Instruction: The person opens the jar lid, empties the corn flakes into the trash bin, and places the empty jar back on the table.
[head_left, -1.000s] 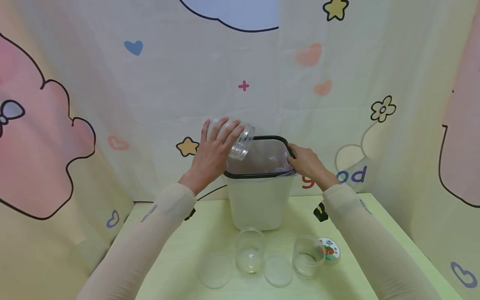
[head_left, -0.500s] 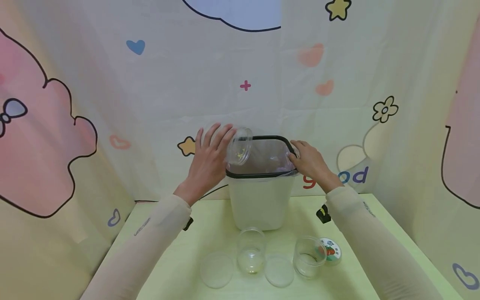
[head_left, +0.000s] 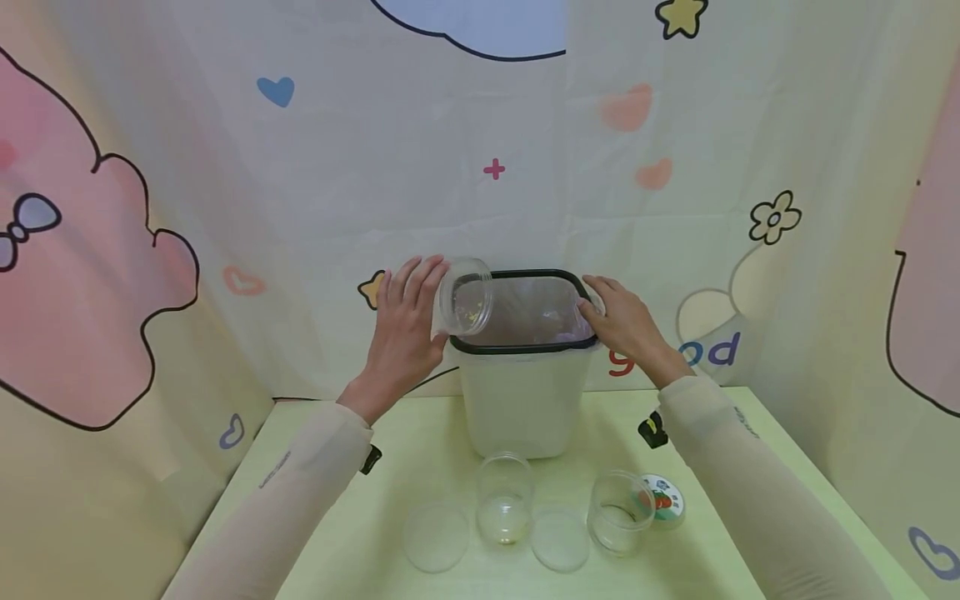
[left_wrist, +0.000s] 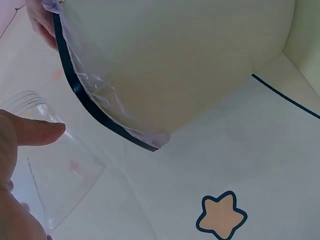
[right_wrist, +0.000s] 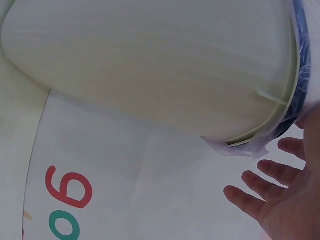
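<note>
My left hand (head_left: 405,321) holds a clear plastic jar (head_left: 467,296) tilted on its side, its mouth facing the bin. A few small yellow bits cling inside the jar. In the left wrist view, the thumb lies across the jar (left_wrist: 65,175) near its ridged neck. The pale trash bin (head_left: 521,400) stands upright, with a dark rim (head_left: 525,350) and a thin plastic liner (head_left: 536,308). At its right side is my right hand (head_left: 622,321), the thumb at the rim. In the right wrist view, that hand's fingers (right_wrist: 262,185) are spread apart, off the bin's wall.
Nearer on the table (head_left: 360,533) stand a clear cup (head_left: 505,500) and a clear jar (head_left: 618,517). Two clear round lids (head_left: 437,538) lie flat beside them. A printed lid (head_left: 663,500) lies behind the jar. A patterned cloth (head_left: 375,167) hangs behind the bin.
My left hand has drawn the jar left and turned its mouth more toward me. The fingers of my right hand have loosened and shifted slightly right at the bin's rim.
</note>
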